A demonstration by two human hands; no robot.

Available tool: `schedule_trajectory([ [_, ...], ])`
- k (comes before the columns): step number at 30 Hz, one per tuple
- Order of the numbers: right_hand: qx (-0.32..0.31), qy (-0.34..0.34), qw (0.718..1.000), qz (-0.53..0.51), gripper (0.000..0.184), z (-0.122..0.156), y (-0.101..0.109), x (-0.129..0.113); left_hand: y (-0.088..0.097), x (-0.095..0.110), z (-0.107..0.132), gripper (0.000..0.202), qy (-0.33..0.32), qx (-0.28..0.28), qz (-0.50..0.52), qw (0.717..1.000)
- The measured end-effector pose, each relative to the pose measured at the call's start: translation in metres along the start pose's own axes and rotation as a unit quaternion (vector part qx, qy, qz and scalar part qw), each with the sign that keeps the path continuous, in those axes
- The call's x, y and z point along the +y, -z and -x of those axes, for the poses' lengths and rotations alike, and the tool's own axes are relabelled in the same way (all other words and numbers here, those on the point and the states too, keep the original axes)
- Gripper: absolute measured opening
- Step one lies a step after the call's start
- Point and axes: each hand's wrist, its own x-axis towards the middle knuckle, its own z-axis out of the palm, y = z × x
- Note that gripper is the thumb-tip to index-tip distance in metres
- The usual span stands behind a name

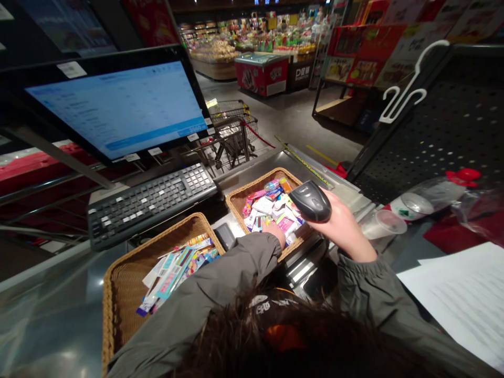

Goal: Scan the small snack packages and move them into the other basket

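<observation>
Reaching forward in grey jacket sleeves (189,310), the person has both hands over the farther of two wicker baskets (252,184). The left hand (274,234) rests on the small bright packets (268,210) heaped in that basket. Its fingers dip out of sight, so whether they hold anything cannot be told. The right hand (342,226) grips a black handheld barcode scanner (311,201) above the basket's right side, with its fingers (332,197) closed around the scanner's body. The nearer wicker basket (118,294) sits on the grey metal worktop (51,315) and holds more flat packets (177,275). A small dark device (225,236) lies between the two baskets. To the right are a clear plastic cup (384,223), a crumpled plastic bag (464,176) and printed paper sheets (457,299). Beyond the baskets lies a dark keyboard (151,205), under a tilted monitor (118,110) showing a pale blue screen. A black pegboard panel (452,121) rises on the right with a white plastic hanger (405,79). Farther off, past a wire shopping cart (232,136), a red chest freezer (262,73) stands before stocked supermarket displays (252,37).
</observation>
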Motion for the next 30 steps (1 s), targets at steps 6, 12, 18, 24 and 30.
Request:
schedule_trajectory([
  [6, 0.012, -0.001, 1.0, 0.02, 0.058, 0.005, 0.001, -0.001, 0.027, -0.021, 0.011, 0.015, -0.021, 0.062, -0.003, 0.998],
  [12, 0.021, 0.016, 0.999, 0.029, 0.058, 0.007, 0.0, -0.005, 0.074, -0.06, 0.035, 0.026, -0.056, 0.192, 0.021, 0.98],
  [18, 0.026, 0.043, 0.999, 0.006, 0.061, 0.004, -0.008, -0.023, 0.129, -0.115, 0.102, 0.016, -0.04, 0.308, 0.048, 0.949],
  [24, 0.047, 0.119, 0.992, -0.019, 0.062, -0.004, -0.023, -0.06, 0.151, -0.161, 0.186, 0.023, 0.016, 0.422, 0.101, 0.901],
  [30, 0.023, 0.248, 0.968, -0.033, 0.064, -0.011, -0.04, -0.119, 0.142, -0.197, 0.249, 0.031, 0.057, 0.504, 0.14, 0.851],
])
